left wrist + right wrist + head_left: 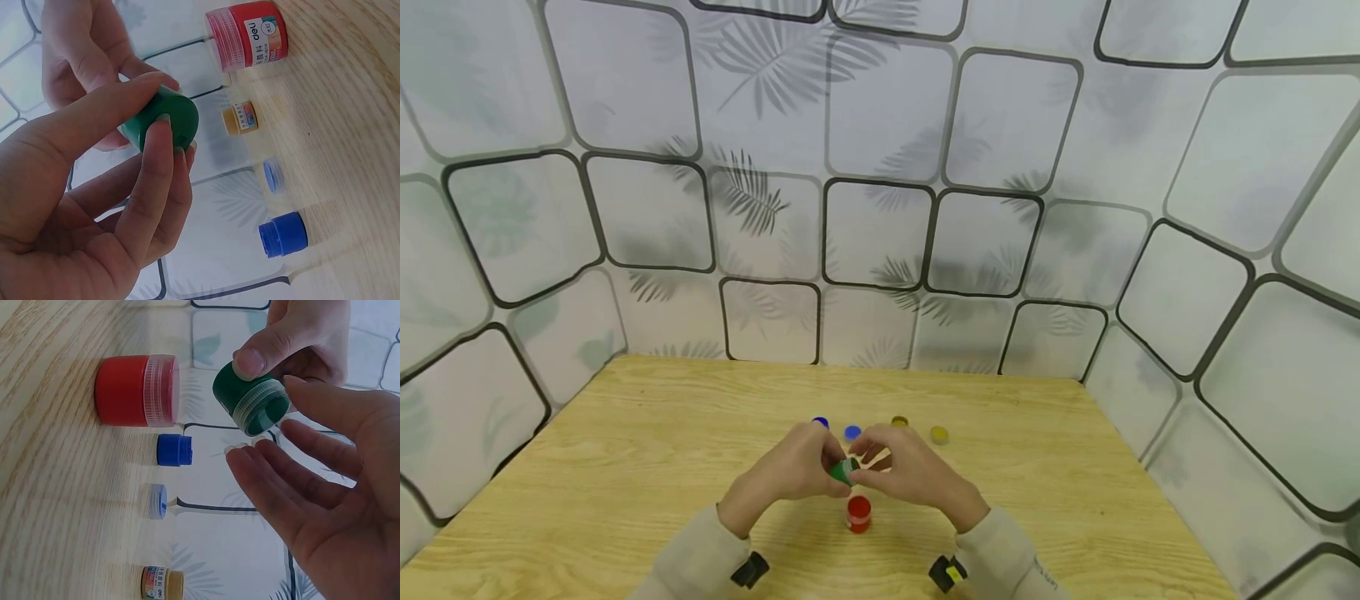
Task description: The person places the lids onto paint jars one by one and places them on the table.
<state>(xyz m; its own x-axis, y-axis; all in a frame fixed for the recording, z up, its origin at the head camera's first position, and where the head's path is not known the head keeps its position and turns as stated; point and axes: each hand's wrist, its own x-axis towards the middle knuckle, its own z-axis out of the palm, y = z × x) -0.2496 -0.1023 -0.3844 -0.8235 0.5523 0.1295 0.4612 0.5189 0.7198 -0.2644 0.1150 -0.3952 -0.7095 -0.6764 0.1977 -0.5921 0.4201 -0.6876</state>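
A green paint jar (240, 389) with a clear ribbed lid (262, 407) is tilted, its lid end facing the right hand. The left hand (94, 181) grips its green body with thumb and fingers. Loosely bent around the lid end are the fingers of the right hand (331, 469); gaps show below the lid, and one fingertip comes up against or very near its edge. Just below both hands in the head view, a red paint jar (858, 514) with a clear lid stands upright on the wooden table (662, 433).
Beyond the hands stand an uncapped blue jar (284, 234), a loose blue-tinted lid (852, 433), an ochre jar (240, 118) without its lid and a loose yellowish lid (939, 435). A patterned curtain (880, 233) surrounds the table's back and sides.
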